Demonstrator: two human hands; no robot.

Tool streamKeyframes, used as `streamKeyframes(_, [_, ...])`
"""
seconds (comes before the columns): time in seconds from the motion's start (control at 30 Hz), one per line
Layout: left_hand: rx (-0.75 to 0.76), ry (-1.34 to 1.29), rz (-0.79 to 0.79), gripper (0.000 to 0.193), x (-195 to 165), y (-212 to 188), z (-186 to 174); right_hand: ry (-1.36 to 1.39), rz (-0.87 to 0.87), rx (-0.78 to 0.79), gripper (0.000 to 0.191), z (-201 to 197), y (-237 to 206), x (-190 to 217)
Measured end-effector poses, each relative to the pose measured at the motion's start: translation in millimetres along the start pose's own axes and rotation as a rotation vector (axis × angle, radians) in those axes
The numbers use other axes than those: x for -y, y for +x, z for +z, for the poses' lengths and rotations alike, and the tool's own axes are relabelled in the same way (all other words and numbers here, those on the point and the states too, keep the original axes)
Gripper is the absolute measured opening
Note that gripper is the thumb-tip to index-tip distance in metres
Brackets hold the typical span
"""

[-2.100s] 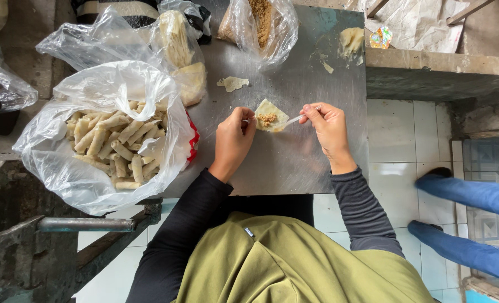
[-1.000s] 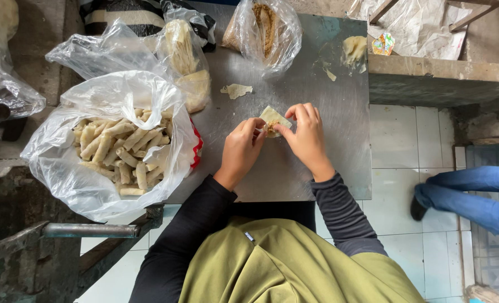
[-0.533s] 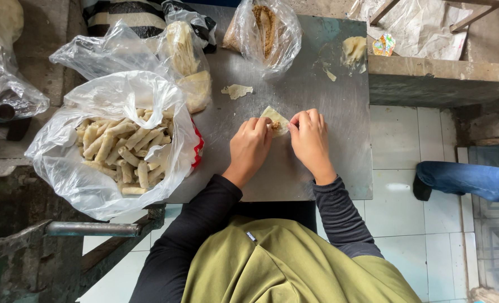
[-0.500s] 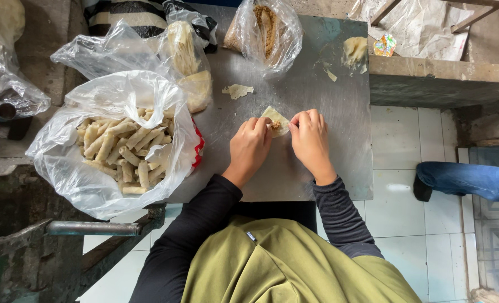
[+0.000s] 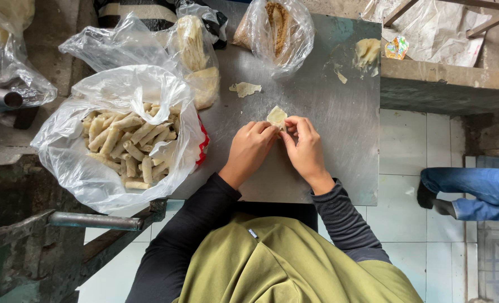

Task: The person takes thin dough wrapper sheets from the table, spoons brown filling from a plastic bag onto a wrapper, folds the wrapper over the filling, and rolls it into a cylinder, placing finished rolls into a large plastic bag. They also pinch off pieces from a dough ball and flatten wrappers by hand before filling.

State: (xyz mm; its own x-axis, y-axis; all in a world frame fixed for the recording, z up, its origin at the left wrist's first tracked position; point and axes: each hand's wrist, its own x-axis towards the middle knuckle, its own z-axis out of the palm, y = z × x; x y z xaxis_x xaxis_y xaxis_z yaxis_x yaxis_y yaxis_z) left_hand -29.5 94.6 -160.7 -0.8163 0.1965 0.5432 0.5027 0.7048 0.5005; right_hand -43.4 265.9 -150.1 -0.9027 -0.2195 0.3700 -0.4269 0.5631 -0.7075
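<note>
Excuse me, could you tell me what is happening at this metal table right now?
A person presses both hands, left hand and right hand, around a pale wrapper on the metal table, folding it. A clear bag of finished rolls sits at their left. A torn wrapper scrap and a bag of brown filling lie farther back.

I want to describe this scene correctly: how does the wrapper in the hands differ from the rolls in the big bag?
The wrapper is a single flat, pale piece, partly folded, on the metal table; the rolls are many finished, closed tubes. Both hands pinch the wrapper; nobody touches the rolls, piled in the bag. Both look like pale dough.
</note>
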Motion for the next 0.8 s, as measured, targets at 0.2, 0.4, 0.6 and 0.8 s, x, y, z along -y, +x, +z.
streamKeyframes(0.2, [0.114,-0.006,-0.01,0.013,4,1,-4,-0.183,-0.156,0.022,0.031,0,-4,1])
streamKeyframes(0.4, [0.091,0.088,0.075,0.019,8,1,-1,-0.211,-0.187,0.04,0.028,-1,-7,4])
streamKeyframes(0.6, [0.075,0.15,0.065,0.01,5,-1,6,-0.228,-0.231,0.072,0.029,-6,-9,3])
streamKeyframes(0.8, [0.102,0.038,0.001,0.014,6,3,7,-0.273,-0.215,0.148,0.013,-8,4,-10])
